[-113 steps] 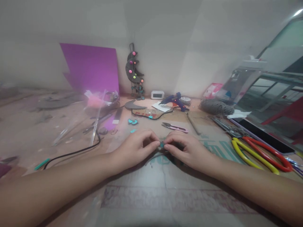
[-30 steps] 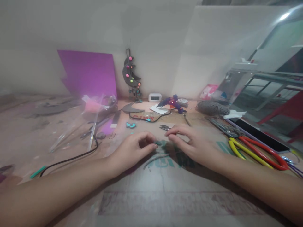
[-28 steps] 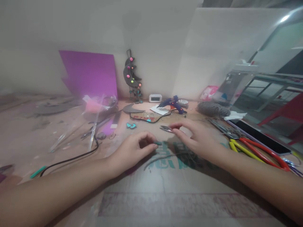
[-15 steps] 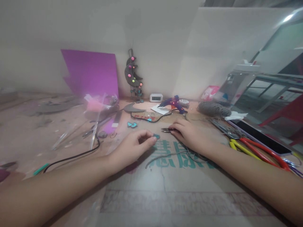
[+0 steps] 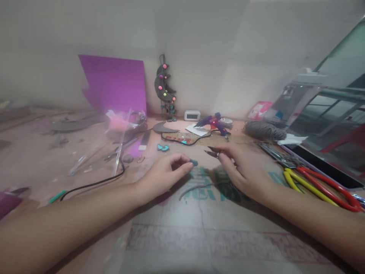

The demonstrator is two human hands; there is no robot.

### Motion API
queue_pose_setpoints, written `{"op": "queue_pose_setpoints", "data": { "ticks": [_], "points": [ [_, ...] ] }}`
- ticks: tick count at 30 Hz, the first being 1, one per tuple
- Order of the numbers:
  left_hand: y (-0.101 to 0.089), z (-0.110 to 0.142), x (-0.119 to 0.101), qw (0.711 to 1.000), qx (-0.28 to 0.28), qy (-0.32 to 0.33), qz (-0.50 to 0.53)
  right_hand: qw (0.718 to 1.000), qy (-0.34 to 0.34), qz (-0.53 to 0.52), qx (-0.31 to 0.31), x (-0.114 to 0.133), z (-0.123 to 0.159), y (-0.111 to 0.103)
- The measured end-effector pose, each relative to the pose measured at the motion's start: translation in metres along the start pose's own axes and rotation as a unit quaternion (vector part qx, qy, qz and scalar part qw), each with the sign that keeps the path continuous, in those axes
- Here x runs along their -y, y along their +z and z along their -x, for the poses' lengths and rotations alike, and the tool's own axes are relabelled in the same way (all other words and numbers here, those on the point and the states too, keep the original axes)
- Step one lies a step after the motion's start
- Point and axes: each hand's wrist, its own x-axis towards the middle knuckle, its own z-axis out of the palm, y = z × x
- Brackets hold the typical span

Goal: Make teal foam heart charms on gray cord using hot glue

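My left hand (image 5: 168,171) is closed, pinching a small teal piece (image 5: 194,162) between thumb and fingertips above the work surface. To its right, my right hand (image 5: 245,167) is closed around small snips (image 5: 211,154); their two dark pointed blades stand apart and face left toward the teal piece without touching it. The handle end is hidden in the palm. A grey cord (image 5: 194,187) lies on the printed sheet below and between the hands. Just beyond my left hand rest a few teal bits (image 5: 163,147).
A glue gun (image 5: 212,123) with a red light stands at the back near a small white clock (image 5: 192,115). Grey yarn (image 5: 265,131), red-handled pliers (image 5: 327,186) and a phone (image 5: 322,163) lie right. A moon-shaped hanging ornament (image 5: 164,87) and purple sheet (image 5: 116,83) are against the wall.
My right hand has lifted the snips off the surface and turned, and the blades now stand apart. My left hand still pinches the teal piece. The view has shifted slightly.
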Motion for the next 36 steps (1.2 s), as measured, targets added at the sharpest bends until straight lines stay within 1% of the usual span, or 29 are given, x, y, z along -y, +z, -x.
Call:
{"op": "queue_pose_setpoints", "data": {
  "ticks": [2, 5, 9, 13, 20, 27, 33, 36],
  "points": [
    [0.0, 0.0, -0.001, 1.0, -0.003, 0.009, -0.007, 0.999, -0.031, 0.008, 0.03, 0.003, 0.005, 0.001],
    [0.0, -0.001, 0.0, 1.0, -0.001, 0.02, -0.02, 0.996, -0.068, 0.009, 0.062, -0.002, 0.008, 0.004],
    [-0.001, -0.002, 0.001, 0.998, 0.002, 0.055, -0.037, 0.993, -0.096, 0.023, 0.071, -0.009, 0.005, 0.007],
    [-0.001, -0.001, 0.0, 0.997, 0.011, 0.063, -0.045, 0.99, -0.121, 0.03, 0.061, -0.011, 0.003, 0.01],
    [-0.001, 0.0, -0.002, 0.996, 0.019, 0.066, -0.053, 0.988, -0.142, 0.01, 0.053, -0.011, 0.004, 0.011],
    [0.0, 0.001, 0.001, 0.995, 0.014, 0.07, -0.067, 0.989, -0.135, 0.008, 0.053, -0.01, 0.004, 0.012],
    [0.0, 0.001, 0.001, 0.996, 0.019, 0.072, -0.056, 0.989, -0.135, 0.013, 0.055, -0.01, 0.004, 0.012],
    [0.0, 0.0, 0.001, 0.994, 0.02, 0.065, -0.083, 0.99, -0.125, 0.011, 0.057, -0.01, 0.004, 0.01]
  ]
}}
